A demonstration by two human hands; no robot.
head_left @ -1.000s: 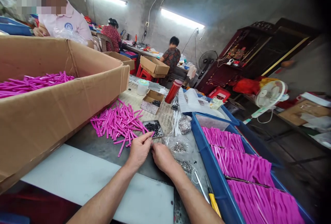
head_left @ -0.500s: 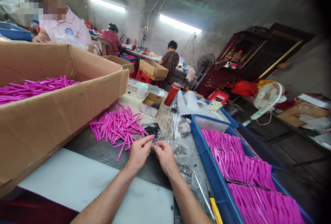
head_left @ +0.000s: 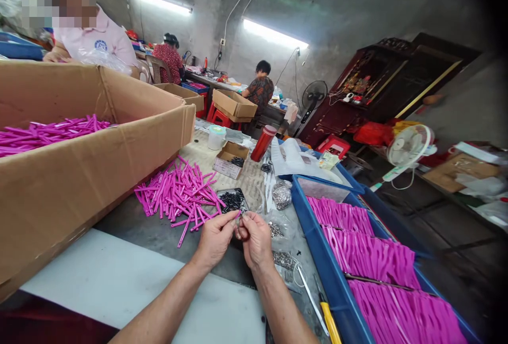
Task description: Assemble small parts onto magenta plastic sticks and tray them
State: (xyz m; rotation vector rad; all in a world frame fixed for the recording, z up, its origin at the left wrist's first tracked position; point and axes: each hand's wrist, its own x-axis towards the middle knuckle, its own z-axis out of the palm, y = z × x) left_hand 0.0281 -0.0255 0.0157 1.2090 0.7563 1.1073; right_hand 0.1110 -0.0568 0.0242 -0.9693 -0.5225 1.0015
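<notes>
Magenta strip [head_left: 238, 214] in the left hand [head_left: 216, 237]: only a short end shows, just off the near edge of the black tray [head_left: 245, 202], on the side toward the person. That end sticks out past the left thumb and forefinger, which are closed on it. The rest is hidden in the hand, so the full line of its long axis cannot be read; the bit that shows slants up and right, toward the tray's near right corner.

The relation that matters most, I judge, is this end against the right hand [head_left: 256, 234]. The right fingertips come in from the other side and meet the left ones at the strip's end, also just on the near side of the tray. The left hand is the nearer of the two, since it has the strip in its pinch. The right thumb and fingers are bunched together at the tip; whether they grip the strip itself or some small part against it, I cannot tell.

Black pieces [head_left: 229, 201] lie in the tray, just beyond both hands. Left of the tray is a heap of loose strips [head_left: 178, 188], pointing every way. Behind it stands a small carton [head_left: 227, 168]. Right of the tray and slightly nearer, metal pieces [head_left: 274, 229] lie on clear plastic; farther right of it runs a blue bin [head_left: 331, 275] packed with magenta pieces [head_left: 367, 243].
</notes>
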